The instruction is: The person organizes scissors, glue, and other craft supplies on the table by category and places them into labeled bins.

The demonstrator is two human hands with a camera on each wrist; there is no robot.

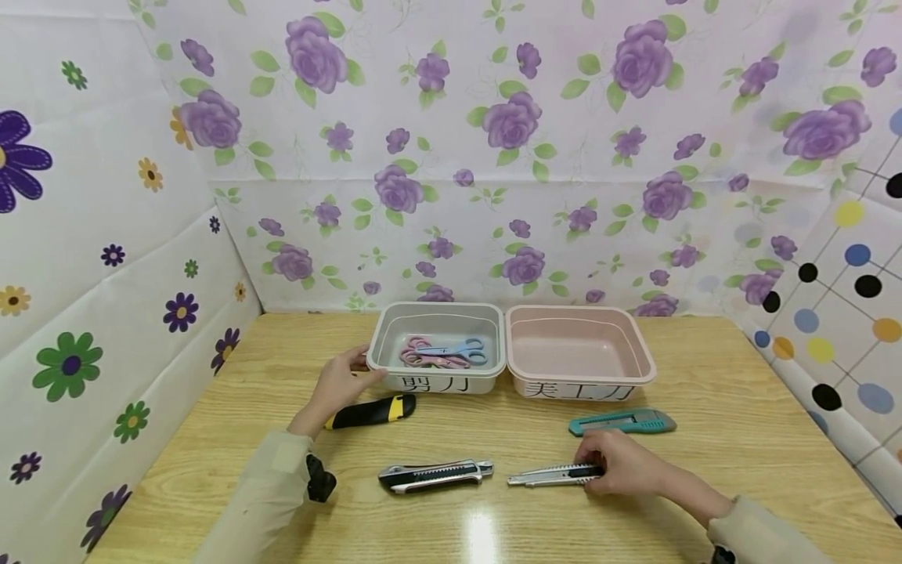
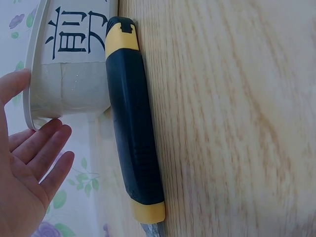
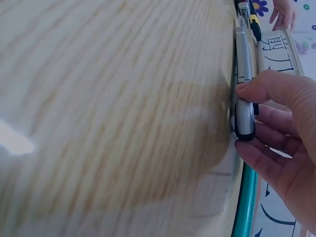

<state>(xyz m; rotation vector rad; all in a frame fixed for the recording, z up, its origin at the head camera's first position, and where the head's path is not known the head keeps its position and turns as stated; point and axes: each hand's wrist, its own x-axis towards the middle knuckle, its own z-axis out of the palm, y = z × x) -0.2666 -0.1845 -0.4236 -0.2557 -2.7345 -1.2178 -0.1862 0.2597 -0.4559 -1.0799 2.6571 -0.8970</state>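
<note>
My left hand (image 1: 343, 384) holds the front left corner of a grey plastic basket (image 1: 438, 308), thumb at its front rim and fingers along the left side. Pink scissors (image 1: 416, 354) and blue scissors (image 1: 468, 350) lie inside. Just below that hand is a black and yellow utility knife (image 2: 132, 123). My right hand (image 1: 623, 464) pinches the handle end of a silver utility knife (image 3: 244, 64) between thumb and fingers, low over the table. A teal utility knife (image 1: 627, 421) lies just behind the right hand. Between the hands rests a black and silver utility knife (image 1: 435, 475).
A pink basket (image 1: 579, 313) stands against the grey one's right side, and both have labels with large black characters on the front. The wooden table (image 1: 395, 533) meets a flowered cloth (image 1: 451, 227) behind the baskets, with more patterned cloth at both sides.
</note>
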